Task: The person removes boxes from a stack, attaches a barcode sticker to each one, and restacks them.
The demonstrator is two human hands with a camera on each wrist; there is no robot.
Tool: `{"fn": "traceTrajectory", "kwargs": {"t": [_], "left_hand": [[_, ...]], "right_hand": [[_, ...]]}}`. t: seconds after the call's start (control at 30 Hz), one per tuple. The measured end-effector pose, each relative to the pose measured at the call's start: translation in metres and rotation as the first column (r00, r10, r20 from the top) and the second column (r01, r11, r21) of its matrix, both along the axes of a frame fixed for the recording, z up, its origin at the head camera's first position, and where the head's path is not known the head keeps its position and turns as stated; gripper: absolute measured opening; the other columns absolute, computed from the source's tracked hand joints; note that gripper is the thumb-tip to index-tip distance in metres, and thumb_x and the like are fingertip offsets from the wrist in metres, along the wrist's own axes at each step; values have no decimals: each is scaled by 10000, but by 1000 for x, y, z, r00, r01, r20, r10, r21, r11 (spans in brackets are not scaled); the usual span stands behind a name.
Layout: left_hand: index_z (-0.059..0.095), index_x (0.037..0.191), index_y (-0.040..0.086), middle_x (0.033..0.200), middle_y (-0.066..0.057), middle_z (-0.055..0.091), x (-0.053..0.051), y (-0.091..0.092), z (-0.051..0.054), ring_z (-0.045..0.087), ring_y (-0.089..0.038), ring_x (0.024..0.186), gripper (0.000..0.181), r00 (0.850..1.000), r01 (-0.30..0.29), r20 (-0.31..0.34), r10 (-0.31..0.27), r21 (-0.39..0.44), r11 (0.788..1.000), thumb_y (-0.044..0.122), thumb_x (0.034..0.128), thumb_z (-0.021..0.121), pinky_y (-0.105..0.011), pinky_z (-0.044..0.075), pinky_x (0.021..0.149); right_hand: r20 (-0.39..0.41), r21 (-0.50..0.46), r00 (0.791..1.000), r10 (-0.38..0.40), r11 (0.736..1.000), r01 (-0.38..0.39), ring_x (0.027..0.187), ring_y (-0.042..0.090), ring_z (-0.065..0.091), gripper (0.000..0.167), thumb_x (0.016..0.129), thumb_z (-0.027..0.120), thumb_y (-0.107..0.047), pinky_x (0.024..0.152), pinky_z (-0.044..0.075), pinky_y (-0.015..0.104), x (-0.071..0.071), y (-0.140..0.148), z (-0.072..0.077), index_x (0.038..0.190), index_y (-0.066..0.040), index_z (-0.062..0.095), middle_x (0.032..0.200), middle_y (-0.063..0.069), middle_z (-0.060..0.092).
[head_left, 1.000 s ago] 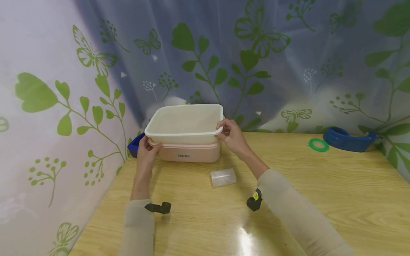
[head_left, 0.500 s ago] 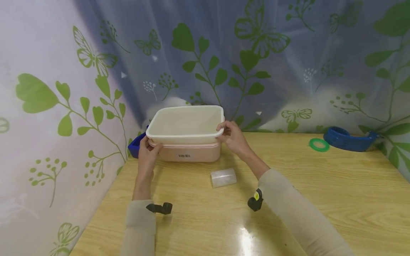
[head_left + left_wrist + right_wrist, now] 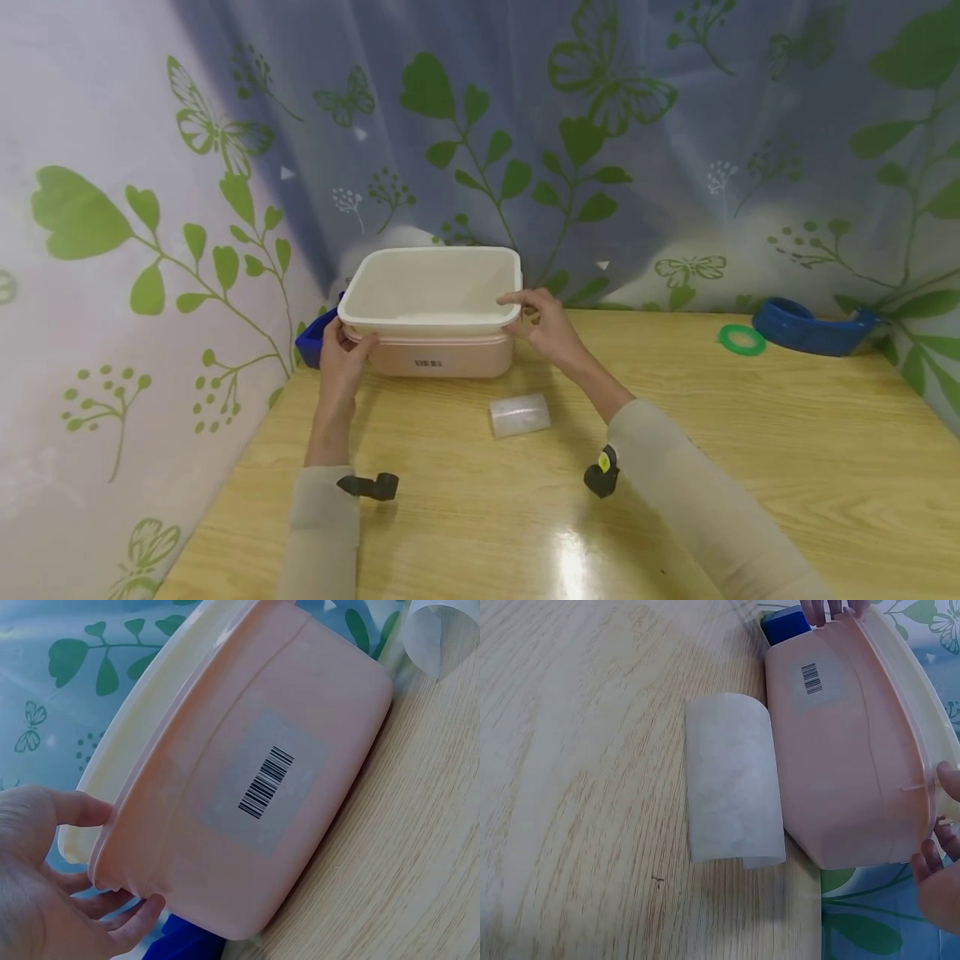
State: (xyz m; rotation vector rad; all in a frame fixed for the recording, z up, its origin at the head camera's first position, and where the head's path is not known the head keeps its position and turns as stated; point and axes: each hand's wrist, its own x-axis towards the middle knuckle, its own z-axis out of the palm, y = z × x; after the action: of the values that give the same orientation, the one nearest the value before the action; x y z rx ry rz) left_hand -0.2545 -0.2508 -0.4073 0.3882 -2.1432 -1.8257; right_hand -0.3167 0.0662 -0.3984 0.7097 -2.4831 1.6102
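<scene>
A white plastic tub [image 3: 435, 325] sits nested in a pink tub [image 3: 472, 357] with a barcode label; the white rim stands above the pink one. At the front left corner my left hand [image 3: 342, 367] grips the pink tub's rim. In the left wrist view its thumb touches the rim from the front and its other fingers [image 3: 139, 926] curl beneath. My right hand [image 3: 551, 329] is at the right side, index finger over the white rim. In the right wrist view its other fingers [image 3: 930, 855] curl under the pink rim.
A rolled translucent white sheet [image 3: 519, 416] lies on the wooden table [image 3: 465, 517] in front of the tubs. A blue object [image 3: 313, 340] is partly hidden behind them at left. At the back right are a green ring [image 3: 742, 340] and a blue tape dispenser [image 3: 813, 329].
The white tub's front edge has sunk slightly toward the pink rim, and more of its inside shows. My right index finger has straightened over the white rim. My left hand stays at its corner.
</scene>
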Motion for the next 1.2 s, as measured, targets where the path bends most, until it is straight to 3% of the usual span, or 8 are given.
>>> {"fn": "traceTrajectory", "kwargs": {"t": [0.27, 0.53, 0.77, 0.93, 1.03, 1.2], "left_hand": [[230, 1623, 13, 1578, -229, 410, 4, -1, 7, 445, -326, 1400, 774, 1000, 15, 4, -15, -31, 999, 102, 998, 678, -396, 417, 1156], [273, 1611, 9, 1568, -261, 406, 13, -9, 21, 430, -367, 1430, 727, 1000, 19, 0, -19, -66, 998, 104, 995, 646, -436, 385, 1198], [278, 1623, 61, 1621, -185, 365, 24, -11, 33, 343, -360, 1498, 725, 999, 11, 43, -3, -174, 985, 215, 1017, 645, -462, 329, 1232], [309, 1618, 75, 1638, -170, 365, 31, -9, 38, 303, -369, 1525, 714, 999, 23, 32, -16, -240, 970, 275, 1014, 633, -523, 304, 1236], [341, 1607, 79, 1621, -152, 401, 37, -7, 38, 399, -375, 1466, 692, 999, 34, 16, -31, -288, 957, 277, 1007, 627, -533, 364, 1196], [407, 1576, 69, 1581, -173, 455, 46, -3, 36, 599, -406, 1224, 615, 997, 57, -19, -71, -398, 916, 288, 1041, 617, -520, 507, 1029]], "right_hand": [[110, -51, 990, 84, 996, -79, 1303, 406, 456, 635, 991, 701, -104, 1097, 386, 575, 4, 20, -3, 1571, -126, 442, 1459, 181, 502], [131, -119, 983, 126, 987, -110, 1352, 402, 476, 603, 1009, 670, -92, 1120, 388, 565, 10, 48, -6, 1561, -100, 429, 1507, 186, 532], [156, -133, 977, 148, 983, -127, 1350, 417, 489, 553, 1032, 630, -80, 1132, 400, 570, 21, 67, -9, 1547, -69, 429, 1514, 219, 514], [166, -121, 974, 155, 983, -136, 1341, 441, 493, 541, 1041, 614, -78, 1131, 403, 582, 29, 81, -15, 1542, -21, 420, 1496, 242, 518], [157, -95, 974, 162, 984, -148, 1335, 444, 495, 538, 1045, 612, -90, 1125, 411, 564, 34, 90, -18, 1545, -27, 422, 1491, 234, 523], [152, -63, 976, 154, 987, -146, 1312, 383, 529, 535, 1046, 618, -111, 1106, 442, 514, 41, 103, -23, 1546, -53, 435, 1481, 214, 540]]}}
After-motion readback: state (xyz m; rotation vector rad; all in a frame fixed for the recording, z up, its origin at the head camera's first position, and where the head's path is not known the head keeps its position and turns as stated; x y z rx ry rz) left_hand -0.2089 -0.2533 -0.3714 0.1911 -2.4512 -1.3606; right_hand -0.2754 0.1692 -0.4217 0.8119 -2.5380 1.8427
